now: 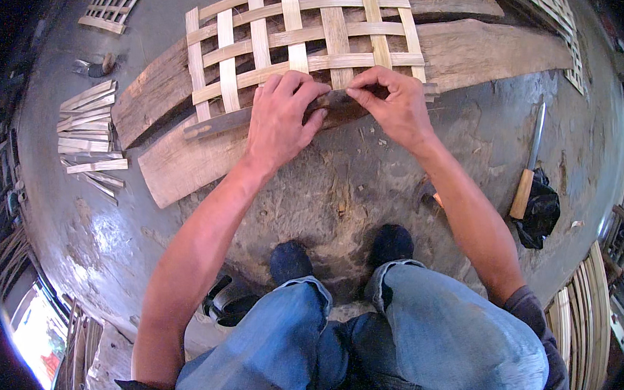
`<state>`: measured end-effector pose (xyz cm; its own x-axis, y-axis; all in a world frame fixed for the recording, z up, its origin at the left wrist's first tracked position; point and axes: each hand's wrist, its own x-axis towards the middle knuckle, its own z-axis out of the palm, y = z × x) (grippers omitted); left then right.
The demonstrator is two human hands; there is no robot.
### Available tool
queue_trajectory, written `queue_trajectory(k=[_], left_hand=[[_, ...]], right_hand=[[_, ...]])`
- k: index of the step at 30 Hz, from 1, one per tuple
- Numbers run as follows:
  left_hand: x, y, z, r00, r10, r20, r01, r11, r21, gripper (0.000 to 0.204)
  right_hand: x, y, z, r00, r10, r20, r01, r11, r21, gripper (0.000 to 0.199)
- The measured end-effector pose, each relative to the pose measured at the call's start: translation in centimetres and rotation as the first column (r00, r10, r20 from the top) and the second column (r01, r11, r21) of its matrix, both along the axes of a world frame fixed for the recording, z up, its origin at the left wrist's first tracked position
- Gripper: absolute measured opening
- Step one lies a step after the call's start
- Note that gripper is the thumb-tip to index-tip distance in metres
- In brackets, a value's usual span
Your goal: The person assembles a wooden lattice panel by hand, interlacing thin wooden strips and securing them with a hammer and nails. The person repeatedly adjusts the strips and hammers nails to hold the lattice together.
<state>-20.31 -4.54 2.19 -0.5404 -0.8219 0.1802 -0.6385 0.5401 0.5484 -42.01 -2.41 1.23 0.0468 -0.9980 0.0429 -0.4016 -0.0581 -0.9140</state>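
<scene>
A woven lattice of pale bamboo strips (pixel 295 36) lies on rough wooden planks in front of me. Along its near edge runs a dark, narrow wooden stick (pixel 216 124). My left hand (pixel 284 118) is closed over this stick, its fingertips by the nearest crosswise strip and its thumb on the near side. Just to the right, my right hand (pixel 391 109) makes a pinch with thumb and forefinger, close to the lower end of a wide upright strip. Whatever lies between those fingertips is too small to make out.
Beneath the lattice are weathered planks (pixel 489 52). Short split strips (pixel 90 133) lie on the left floor near a wooden-handled tool (pixel 97 66). A long knife (pixel 530 160) rests beside a black plastic bag (pixel 540 213) at right. Another lattice (pixel 547 5) is at the far right.
</scene>
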Motion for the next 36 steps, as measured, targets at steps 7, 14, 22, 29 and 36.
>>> queue_trajectory(k=[7, 14, 22, 29, 36], left_hand=[[-0.1, -0.1, -0.3, 1.000, -0.007, -0.017, 0.007, 1.000, -0.024, 0.039], [0.3, 0.6, -0.7, 0.998, 0.055, 0.027, -0.055, 0.998, 0.006, 0.036], [-1.4, 0.9, -0.9, 0.990, 0.125, 0.066, -0.116, 0.986, -0.120, 0.032], [-1.6, 0.9, -1.1, 0.992, 0.117, 0.055, -0.107, 0.981, -0.160, 0.030], [-0.4, 1.0, -1.1, 0.987, 0.135, 0.081, -0.127, 0.987, -0.103, 0.032]], right_hand=[[-0.1, 0.1, 0.9, 0.996, -0.085, 0.021, 0.084, 0.994, 0.069, 0.012], [0.7, 5.5, 10.8, 0.842, 0.313, 0.440, -0.413, 0.898, 0.150, 0.012], [4.2, 9.1, 19.1, -0.017, 0.197, 0.980, -0.863, 0.493, -0.114, 0.016], [4.5, 10.0, 19.7, -0.179, 0.192, 0.965, -0.815, 0.521, -0.255, 0.019], [-0.2, 4.8, 15.6, 0.795, 0.568, 0.215, -0.600, 0.789, 0.132, 0.026]])
